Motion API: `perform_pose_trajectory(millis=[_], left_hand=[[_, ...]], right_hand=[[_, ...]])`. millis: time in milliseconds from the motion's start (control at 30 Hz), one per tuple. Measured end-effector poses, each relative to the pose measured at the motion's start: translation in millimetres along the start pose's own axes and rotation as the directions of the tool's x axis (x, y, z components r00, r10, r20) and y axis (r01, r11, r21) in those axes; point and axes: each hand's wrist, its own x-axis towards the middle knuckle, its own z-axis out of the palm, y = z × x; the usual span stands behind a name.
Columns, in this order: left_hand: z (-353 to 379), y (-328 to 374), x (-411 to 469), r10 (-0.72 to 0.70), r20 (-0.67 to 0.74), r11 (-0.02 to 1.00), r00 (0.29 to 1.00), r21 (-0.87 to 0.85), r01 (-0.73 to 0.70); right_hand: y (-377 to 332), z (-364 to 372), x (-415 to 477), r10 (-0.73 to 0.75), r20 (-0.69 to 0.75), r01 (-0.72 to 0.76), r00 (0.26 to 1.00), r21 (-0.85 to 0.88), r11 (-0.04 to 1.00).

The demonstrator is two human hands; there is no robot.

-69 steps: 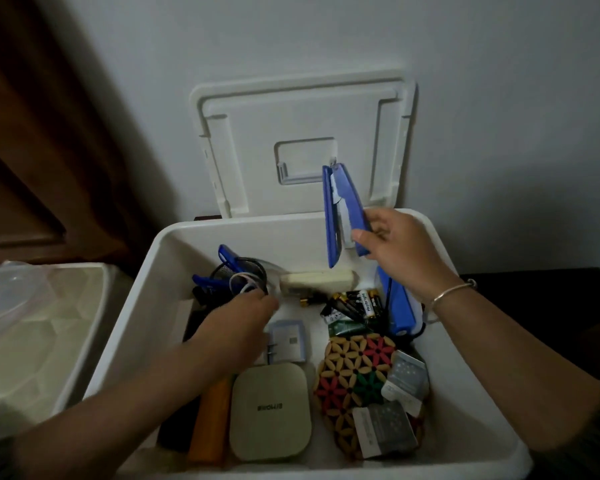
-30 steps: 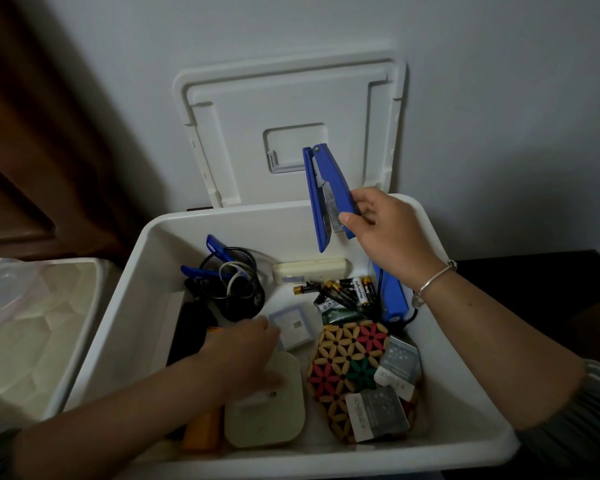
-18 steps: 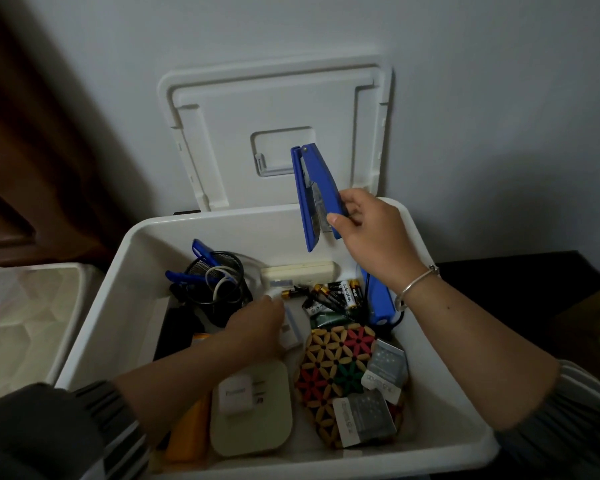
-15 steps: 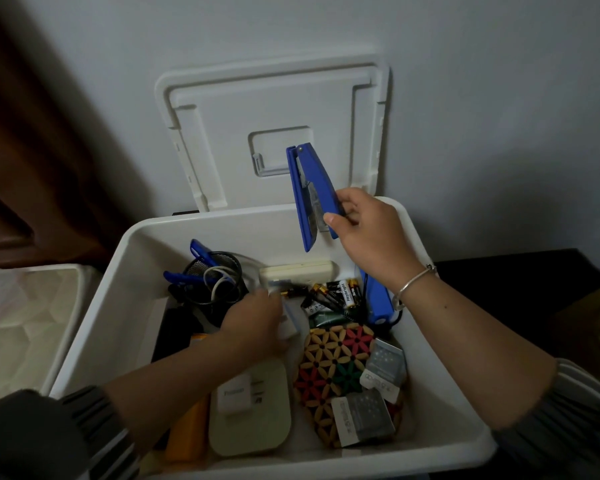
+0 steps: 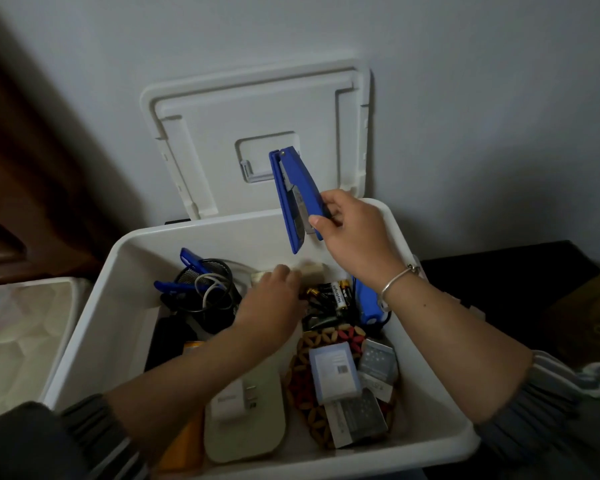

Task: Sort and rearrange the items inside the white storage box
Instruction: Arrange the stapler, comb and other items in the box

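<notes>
The white storage box (image 5: 113,268) stands open, its lid (image 5: 257,109) leaning against the wall. My right hand (image 5: 355,233) grips a blue stapler (image 5: 293,192) and holds it upright above the box's back edge. My left hand (image 5: 274,299) reaches deep into the middle of the box, its fingertips on a blurred cream bar (image 5: 312,268) at the back wall, with nothing held. Beside it lie batteries (image 5: 333,294). A small clear box (image 5: 333,372) rests on the patterned wooden coaster (image 5: 307,341).
Inside are also a black mesh cup with cables (image 5: 208,289), a second blue stapler (image 5: 368,304), a cream square device (image 5: 253,434) with a white charger (image 5: 231,400) on it, an orange item (image 5: 184,445) and grey packets (image 5: 376,365). A pale container (image 5: 25,327) stands left.
My left hand put the white charger on the cream device, dropped the small clear box on the coaster, then moved back to the cream bar. The stapler stays raised in my right hand.
</notes>
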Motion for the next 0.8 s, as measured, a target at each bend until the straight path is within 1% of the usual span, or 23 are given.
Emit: perform_pose_trajectory(millis=[67, 133, 300, 433, 533, 600, 700, 800], left_hand=[[6.7, -13.1, 15.6, -0.077, -0.072, 0.995, 0.994, 0.055, 0.081], [17.6, -20.8, 24.1, -0.106, -0.074, 0.990, 0.992, 0.090, 0.113], [35.3, -26.5, 30.4, -0.059, -0.139, 0.966, 0.989, 0.244, 0.091], [35.9, -30.9, 30.3, -0.030, -0.074, 0.951, 0.997, 0.306, 0.051], [29.8, -30.7, 29.2, -0.068, -0.039, 0.957, 0.997, 0.281, 0.076], [21.2, -28.1, 26.8, -0.075, -0.035, 0.935, 0.997, 0.345, 0.083], [1.7, -23.7, 14.9, -0.024, -0.055, 0.897, 0.998, 0.439, 0.046], [-20.4, -19.8, -9.6, 0.071, -0.103, 0.896, 0.992, 0.443, -0.018]], right_hand=[[0.6, -0.4, 0.6, 0.001, 0.000, -0.001, 1.000, 0.002, 1.000], [0.9, -0.3, 1.4, 0.003, 0.003, -0.003, 1.000, 0.007, 1.000], [1.4, 0.3, 2.3, 0.002, 0.004, -0.002, 1.000, 0.018, 1.000], [2.9, 0.3, 2.1, -0.007, 0.004, 0.007, 1.000, 0.014, 1.000], [3.5, 0.7, 2.7, -0.005, -0.008, 0.005, 1.000, 0.024, 1.000], [3.7, 0.6, 3.1, -0.007, -0.021, 0.008, 1.000, 0.027, 1.000], [3.7, -0.4, 3.1, -0.023, -0.055, 0.024, 0.998, 0.022, 0.999], [3.8, -2.4, 4.0, -0.037, -0.104, 0.037, 0.994, 0.003, 0.999]])
